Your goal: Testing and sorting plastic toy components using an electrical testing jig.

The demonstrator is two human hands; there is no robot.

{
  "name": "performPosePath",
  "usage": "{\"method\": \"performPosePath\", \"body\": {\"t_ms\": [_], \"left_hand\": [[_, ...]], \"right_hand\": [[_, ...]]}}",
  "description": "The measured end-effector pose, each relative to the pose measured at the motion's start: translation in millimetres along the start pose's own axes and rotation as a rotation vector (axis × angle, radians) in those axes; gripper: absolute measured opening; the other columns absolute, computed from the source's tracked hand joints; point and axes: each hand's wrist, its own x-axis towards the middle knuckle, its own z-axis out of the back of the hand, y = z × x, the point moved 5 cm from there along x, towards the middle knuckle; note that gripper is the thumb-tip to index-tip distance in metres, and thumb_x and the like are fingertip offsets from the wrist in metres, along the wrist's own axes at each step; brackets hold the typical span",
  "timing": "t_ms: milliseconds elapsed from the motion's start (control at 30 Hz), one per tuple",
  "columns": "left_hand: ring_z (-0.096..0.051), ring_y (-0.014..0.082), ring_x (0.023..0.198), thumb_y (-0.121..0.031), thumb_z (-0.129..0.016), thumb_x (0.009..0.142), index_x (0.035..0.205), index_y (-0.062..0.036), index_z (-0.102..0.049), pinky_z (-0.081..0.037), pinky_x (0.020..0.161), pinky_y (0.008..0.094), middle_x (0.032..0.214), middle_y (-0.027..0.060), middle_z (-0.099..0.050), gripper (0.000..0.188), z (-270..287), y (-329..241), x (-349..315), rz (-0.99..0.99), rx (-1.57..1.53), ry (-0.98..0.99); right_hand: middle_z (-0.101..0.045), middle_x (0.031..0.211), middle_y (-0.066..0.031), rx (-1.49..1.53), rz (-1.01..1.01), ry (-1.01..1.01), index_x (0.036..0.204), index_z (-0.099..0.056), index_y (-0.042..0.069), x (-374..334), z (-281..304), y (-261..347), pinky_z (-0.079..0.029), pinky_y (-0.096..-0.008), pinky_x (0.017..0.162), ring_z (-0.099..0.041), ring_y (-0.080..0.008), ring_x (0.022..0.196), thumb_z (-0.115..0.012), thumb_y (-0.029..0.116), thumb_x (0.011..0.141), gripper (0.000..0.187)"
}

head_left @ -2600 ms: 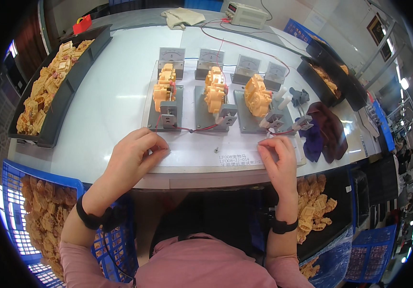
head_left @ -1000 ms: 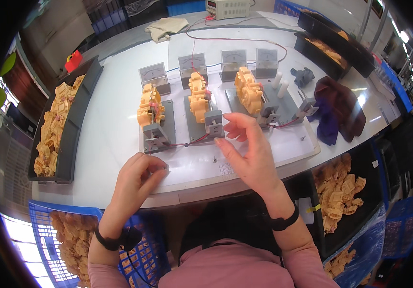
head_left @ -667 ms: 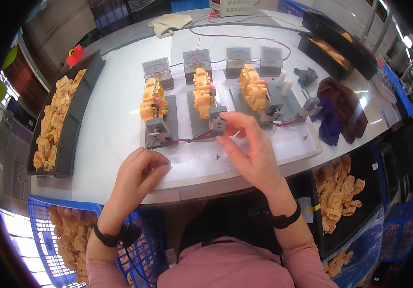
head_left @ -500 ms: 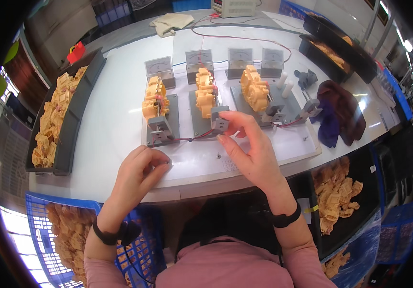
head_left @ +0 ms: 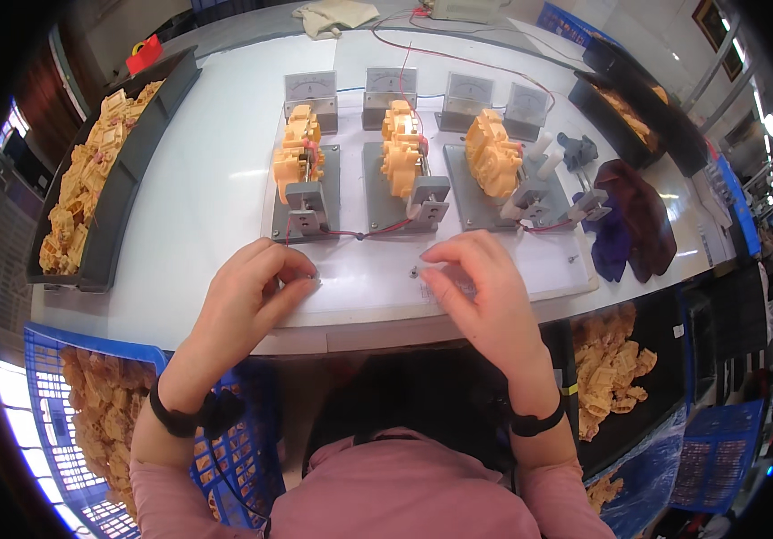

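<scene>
My left hand (head_left: 254,286) rests loosely curled on the white board (head_left: 368,301), thumb and forefinger slightly apart beside a small bolt (head_left: 315,277). Nothing shows between them. My right hand (head_left: 485,292) hovers around a second small bolt (head_left: 413,271), thumb and forefinger apart with no object held. Beyond my hands stand three grey fixtures, carrying a left yellow plastic gear housing (head_left: 298,148), a middle one (head_left: 402,151) and a right one (head_left: 494,154). Grey clamp blocks stand at their near ends, the middle block (head_left: 429,199) closest to my right hand. Red and dark wires (head_left: 360,235) link the blocks.
Analog meters (head_left: 391,94) line the back of the board. Black bins of yellow parts stand at left (head_left: 117,216) and far right (head_left: 620,112). A dark cloth (head_left: 638,220) lies right. Below the table edge are a blue crate (head_left: 99,341) and more yellow parts (head_left: 615,368).
My right hand has let go of the middle clamp block and drawn back toward me, down to the bolt. My left hand stays by its bolt. The whole view has shifted slightly.
</scene>
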Motion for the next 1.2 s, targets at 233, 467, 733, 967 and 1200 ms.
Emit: {"method": "performPosePath", "body": {"t_ms": [233, 467, 733, 967, 1200], "left_hand": [[-0.058, 0.0129, 0.073, -0.006, -0.072, 0.089, 0.099, -0.0022, -0.068, -0.048, 0.067, 0.0263, 0.090, 0.0047, -0.061, 0.011, -1.6, 1.4, -2.0, 0.001, -0.028, 0.013], [-0.058, 0.0127, 0.073, -0.004, -0.072, 0.089, 0.099, -0.0019, -0.068, -0.049, 0.067, 0.0260, 0.090, 0.0048, -0.061, 0.011, -1.8, -0.2, -0.4, 0.000, -0.040, 0.014], [-0.057, 0.0123, 0.072, -0.003, -0.072, 0.089, 0.098, -0.0017, -0.068, -0.048, 0.066, 0.0258, 0.089, 0.0048, -0.060, 0.011, -1.7, -0.3, 0.3, -0.009, -0.024, 0.011], [-0.057, 0.0128, 0.072, -0.003, -0.072, 0.089, 0.098, -0.0016, -0.068, -0.048, 0.067, 0.0261, 0.088, 0.0048, -0.059, 0.011, -0.8, -0.7, -0.6, -0.016, -0.026, 0.012], [-0.057, 0.0130, 0.073, -0.004, -0.072, 0.089, 0.100, -0.0020, -0.068, -0.048, 0.067, 0.0261, 0.088, 0.0047, -0.059, 0.011, -0.8, -0.9, -0.2, -0.017, -0.031, 0.019]], "right_hand": [[-0.062, 0.089, -0.0049, -0.121, 0.098, -0.021, 0.090, -0.069, 0.008, 3.8, -10.9, -1.1, -0.044, -0.0399, 0.079, -0.060, -0.0273, 0.088, -0.072, 0.013, 0.088, 0.006], [-0.061, 0.090, -0.0045, -0.154, 0.114, -0.015, 0.090, -0.070, 0.009, 4.9, -10.2, -0.1, -0.044, -0.0400, 0.078, -0.059, -0.0273, 0.088, -0.072, 0.013, 0.088, 0.006], [-0.063, 0.089, -0.0067, -0.152, 0.141, 0.002, 0.091, -0.070, 0.007, 3.8, -10.5, -0.8, -0.045, -0.0391, 0.079, -0.059, -0.0281, 0.086, -0.074, 0.011, 0.086, 0.008], [-0.061, 0.089, -0.0024, -0.179, 0.156, -0.009, 0.090, -0.069, 0.012, 2.5, -11.0, -0.1, -0.043, -0.0387, 0.077, -0.059, -0.0249, 0.088, -0.073, 0.017, 0.088, 0.007], [-0.061, 0.089, -0.0022, -0.184, 0.168, -0.012, 0.090, -0.069, 0.012, 1.9, -10.9, 0.2, -0.043, -0.0382, 0.077, -0.059, -0.0246, 0.088, -0.074, 0.017, 0.088, 0.007]]}}
